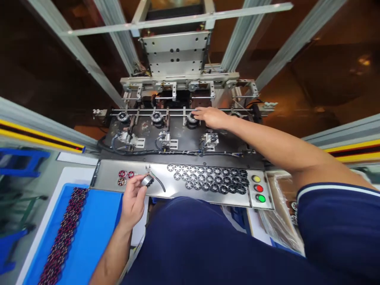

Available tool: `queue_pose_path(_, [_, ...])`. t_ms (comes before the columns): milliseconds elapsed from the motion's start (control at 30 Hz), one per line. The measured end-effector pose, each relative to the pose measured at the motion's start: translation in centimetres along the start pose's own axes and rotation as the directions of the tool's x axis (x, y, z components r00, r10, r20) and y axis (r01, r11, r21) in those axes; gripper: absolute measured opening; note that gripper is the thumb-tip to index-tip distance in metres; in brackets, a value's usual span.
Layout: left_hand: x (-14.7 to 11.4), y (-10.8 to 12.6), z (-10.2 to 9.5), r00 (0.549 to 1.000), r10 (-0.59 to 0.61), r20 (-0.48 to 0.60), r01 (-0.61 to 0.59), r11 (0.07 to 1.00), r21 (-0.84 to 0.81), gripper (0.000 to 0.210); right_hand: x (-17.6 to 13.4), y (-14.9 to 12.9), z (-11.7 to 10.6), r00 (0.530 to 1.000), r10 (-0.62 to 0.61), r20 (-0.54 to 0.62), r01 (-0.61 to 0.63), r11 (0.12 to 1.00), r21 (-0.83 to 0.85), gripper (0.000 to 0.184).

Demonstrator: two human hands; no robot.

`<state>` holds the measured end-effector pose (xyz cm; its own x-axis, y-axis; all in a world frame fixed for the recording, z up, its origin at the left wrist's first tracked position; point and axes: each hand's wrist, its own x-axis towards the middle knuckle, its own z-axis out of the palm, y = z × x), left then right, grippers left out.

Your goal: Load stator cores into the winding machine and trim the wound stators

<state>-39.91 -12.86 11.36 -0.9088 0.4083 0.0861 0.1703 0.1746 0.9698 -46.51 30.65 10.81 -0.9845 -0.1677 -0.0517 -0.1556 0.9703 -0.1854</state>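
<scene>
My left hand (135,200) pinches a round silver metal motor part (147,181) with a dark underside, held just above the metal tray (103,174). Beside it on the tray lies a black curved strip (160,183), its kind unclear. Stretched forward, my right hand (212,117) has its fingers extended over the third round fixture (192,122), fingertips at its top. Whether they grip a part there is hidden. Two more fixtures, a left one (123,117) and a middle one (157,118), carry dark slotted round parts. A fourth (236,114) is mostly behind my right wrist.
Rows of black slotted cores (209,179) and several red-wound ones (122,174) lie on the tray. Yellow, red and green buttons (259,189) are at its right end. A blue bin (97,221) holds wound parts. Clamps (210,139) and rods surround the fixtures.
</scene>
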Motion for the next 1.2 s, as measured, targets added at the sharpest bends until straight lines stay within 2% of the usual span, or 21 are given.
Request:
queue_pose_path(100, [0.7, 1.1, -0.7, 0.987, 0.161, -0.009, -0.161, 0.987, 0.016, 0.03, 0.2, -1.4, -0.7, 0.998, -0.032, -0.058, 0.033, 0.999, 0.028, 0.04])
queue_pose_path(200, [1.2, 2.1, -1.3, 0.956, 0.295, 0.003, -0.295, 0.955, -0.014, 0.031, -0.3, -6.7, -2.7, 0.97, -0.109, -0.218, 0.134, 0.986, 0.101, 0.035])
queue_pose_path(267, [1.3, 2.6, -1.7, 0.942, 0.333, 0.041, -0.331, 0.942, -0.053, 0.029, -1.6, -12.0, -4.0, 0.915, -0.253, -0.315, 0.321, 0.929, 0.185, 0.045])
queue_pose_path(300, [1.3, 2.9, -1.8, 0.938, 0.339, 0.067, -0.335, 0.94, -0.07, 0.029, -2.4, -14.7, -4.4, 0.888, -0.327, -0.325, 0.403, 0.892, 0.204, 0.051])
queue_pose_path(333, [1.3, 3.1, -1.9, 0.937, 0.338, 0.093, -0.331, 0.94, -0.081, 0.028, -3.2, -17.4, -4.6, 0.85, -0.403, -0.34, 0.491, 0.84, 0.231, 0.054])
queue_pose_path(367, [1.2, 3.3, -2.0, 0.938, 0.329, 0.113, -0.32, 0.943, -0.087, 0.028, -4.0, -19.7, -4.6, 0.786, -0.477, -0.392, 0.599, 0.745, 0.295, 0.053])
queue_pose_path(433, [1.0, 3.5, -1.9, 0.948, 0.293, 0.124, -0.281, 0.954, -0.105, 0.03, -5.2, -23.2, -4.0, 0.702, -0.508, -0.498, 0.694, 0.646, 0.318, 0.038])
queue_pose_path(500, [0.8, 3.7, -1.6, 0.968, 0.23, 0.098, -0.214, 0.965, -0.149, 0.037, -6.0, -25.0, -2.9, 0.676, -0.443, -0.588, 0.687, 0.669, 0.285, 0.031])
queue_pose_path(600, [0.5, 3.7, -0.9, 0.992, 0.103, 0.077, -0.084, 0.974, -0.211, 0.046, -6.9, -25.6, -1.8, 0.689, -0.32, -0.65, 0.595, 0.762, 0.256, 0.028])
queue_pose_path(667, [0.5, 3.4, -0.7, 0.995, 0.044, 0.086, -0.025, 0.977, -0.212, 0.046, -7.5, -25.2, -1.9, 0.728, -0.274, -0.629, 0.572, 0.748, 0.336, 0.028])
queue_pose_path(733, [0.7, 3.0, -0.7, 0.994, 0.041, 0.104, -0.021, 0.982, -0.189, 0.042, -7.8, -24.5, -2.8, 0.793, -0.262, -0.551, 0.561, 0.666, 0.491, 0.026])
queue_pose_path(800, [1.0, 2.7, -1.0, 0.984, 0.091, 0.156, -0.069, 0.987, -0.146, 0.036, -7.9, -23.4, -3.9, 0.848, -0.289, -0.445, 0.527, 0.553, 0.645, 0.02])
queue_pose_path(900, [1.6, 2.3, -1.5, 0.935, 0.201, 0.292, -0.192, 0.98, -0.061, 0.026, -7.5, -22.1, -4.4, 0.883, -0.367, -0.294, 0.438, 0.416, 0.797, 0.016])
queue_pose_path(1000, [2.0, 2.0, -1.8, 0.889, 0.287, 0.357, -0.318, 0.948, 0.031, 0.029, -6.7, -21.7, -3.3, 0.86, -0.477, -0.184, 0.358, 0.304, 0.883, 0.011])
queue_pose_path(1067, [2.2, 1.8, -1.9, 0.89, 0.289, 0.354, -0.336, 0.938, 0.08, 0.032, -6.0, -21.4, -2.6, 0.815, -0.557, -0.156, 0.345, 0.251, 0.904, 0.012])
queue_pose_path(1133, [2.6, 1.9, -1.9, 0.924, 0.216, 0.314, -0.26, 0.959, 0.108, 0.037, -5.4, -20.2, -2.6, 0.779, -0.611, -0.143, 0.362, 0.25, 0.898, 0.013])
queue_pose_path(1200, [3.2, 2.1, -1.9, 0.956, 0.114, 0.27, -0.144, 0.985, 0.092, 0.046, -5.5, -17.4, -3.9, 0.788, -0.602, -0.129, 0.388, 0.323, 0.863, 0.013])
